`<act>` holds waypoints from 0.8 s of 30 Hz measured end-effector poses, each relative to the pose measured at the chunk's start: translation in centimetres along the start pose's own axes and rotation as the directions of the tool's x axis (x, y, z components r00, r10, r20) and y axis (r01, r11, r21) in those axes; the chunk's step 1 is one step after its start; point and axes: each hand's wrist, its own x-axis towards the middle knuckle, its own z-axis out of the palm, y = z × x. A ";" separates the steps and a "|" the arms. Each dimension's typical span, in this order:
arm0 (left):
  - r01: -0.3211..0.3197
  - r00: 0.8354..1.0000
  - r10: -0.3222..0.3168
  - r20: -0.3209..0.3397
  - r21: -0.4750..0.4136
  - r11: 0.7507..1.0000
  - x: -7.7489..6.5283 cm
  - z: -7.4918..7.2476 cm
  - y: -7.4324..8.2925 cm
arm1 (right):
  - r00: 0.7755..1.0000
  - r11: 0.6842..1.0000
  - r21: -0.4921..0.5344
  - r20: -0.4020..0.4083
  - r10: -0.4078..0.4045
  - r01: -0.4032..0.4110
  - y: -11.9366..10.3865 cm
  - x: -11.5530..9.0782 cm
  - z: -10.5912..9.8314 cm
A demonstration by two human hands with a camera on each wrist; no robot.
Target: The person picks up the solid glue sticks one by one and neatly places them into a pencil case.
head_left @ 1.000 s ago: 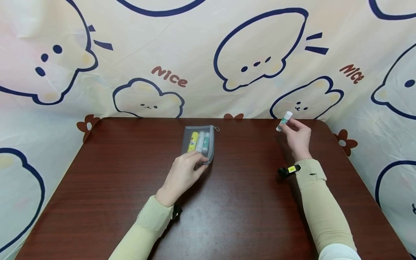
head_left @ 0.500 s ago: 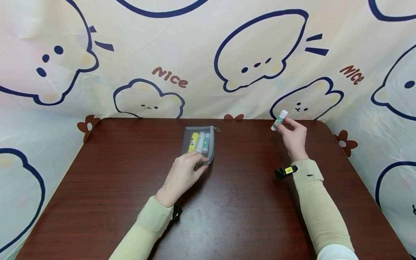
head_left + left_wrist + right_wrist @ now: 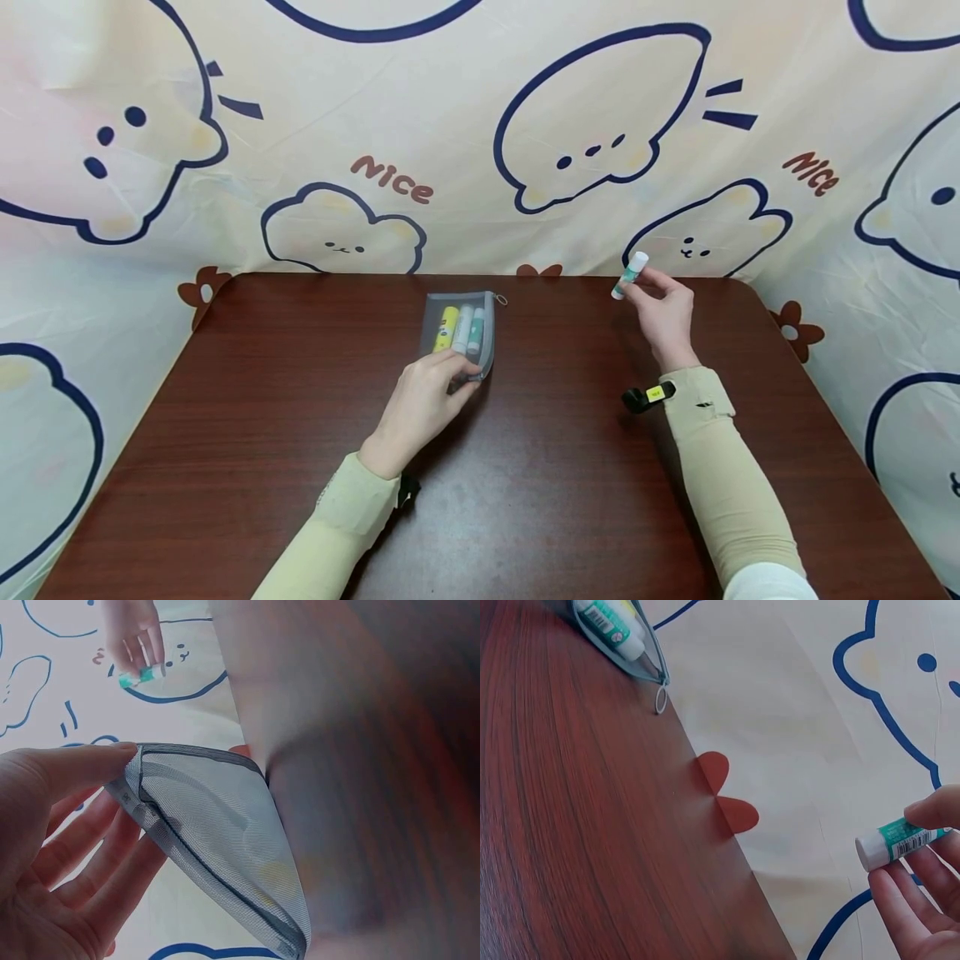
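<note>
My left hand (image 3: 416,404) pinches the near edge of a grey mesh zip pouch (image 3: 430,317) near the back middle of the table. In the left wrist view, thumb and fingers hold one corner of the pouch (image 3: 202,795), its opening edge lifted. Inside lie a yellow tube (image 3: 446,327), a white tube (image 3: 462,327) and a green-labelled tube (image 3: 476,330), their lower ends hidden by the hand. To the right, above the table's back edge, my right hand (image 3: 666,323) holds a glue stick (image 3: 630,276), white-ended with a green label, tilted between thumb and fingers (image 3: 907,907).
The dark brown wooden table (image 3: 525,467) spreads before both arms. A cream cloth (image 3: 465,108) with cartoon outlines hangs behind it and at the sides. A small ring (image 3: 501,300) hangs at the pouch's zip end. Black cameras (image 3: 647,398) are strapped to both wrists.
My right hand has moved left with the glue stick, somewhat closer to the pouch. The left hand and the pouch have stayed in place.
</note>
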 end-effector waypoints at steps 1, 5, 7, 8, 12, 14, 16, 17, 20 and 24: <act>0.001 1.000 -0.001 0.000 -0.001 1.000 0.0 0.0 0.0 | 1.000 1.000 0.002 0.000 -0.001 0.001 0.0 0.0 0.1; 0.001 1.000 -0.001 -0.001 -0.008 1.000 0.0 0.0 0.0 | 1.000 1.000 -0.002 0.003 -0.012 0.012 -0.3 -0.2 0.6; 0.001 1.000 -0.001 -0.001 -0.011 1.000 0.0 0.0 0.1 | 1.000 1.000 -0.007 0.009 -0.021 0.021 -0.4 -0.3 0.9; 0.000 1.000 0.000 -0.001 -0.011 1.000 0.0 0.0 0.1 | 1.000 1.000 -0.011 0.013 -0.025 0.025 -0.5 -0.4 1.0; -0.003 1.000 0.003 -0.004 -0.007 1.000 0.0 0.0 0.1 | 0.998 0.999 -0.019 0.047 -0.030 0.031 -0.6 -0.6 1.4; -0.005 1.000 0.005 -0.005 -0.005 1.000 0.0 0.0 0.0 | 0.997 0.999 -0.026 0.067 -0.026 0.028 -0.6 -0.7 1.6; -0.005 1.000 0.005 -0.007 -0.008 1.000 0.0 0.0 0.0 | 0.996 0.999 -0.031 0.087 -0.021 0.024 -0.5 -0.8 1.8; -0.006 1.000 0.006 -0.008 -0.011 1.000 0.0 0.0 0.0 | 0.995 0.999 -0.034 0.095 -0.019 0.022 -0.5 -0.8 1.9; -0.006 1.000 0.006 -0.010 -0.014 1.000 0.0 0.0 0.0 | 0.993 0.999 -0.038 0.118 -0.023 0.028 -0.3 -0.9 2.2; -0.009 1.000 0.009 -0.013 -0.012 1.000 0.0 0.1 0.0 | 0.988 0.999 -0.027 0.148 -0.040 0.045 -0.4 -1.2 2.7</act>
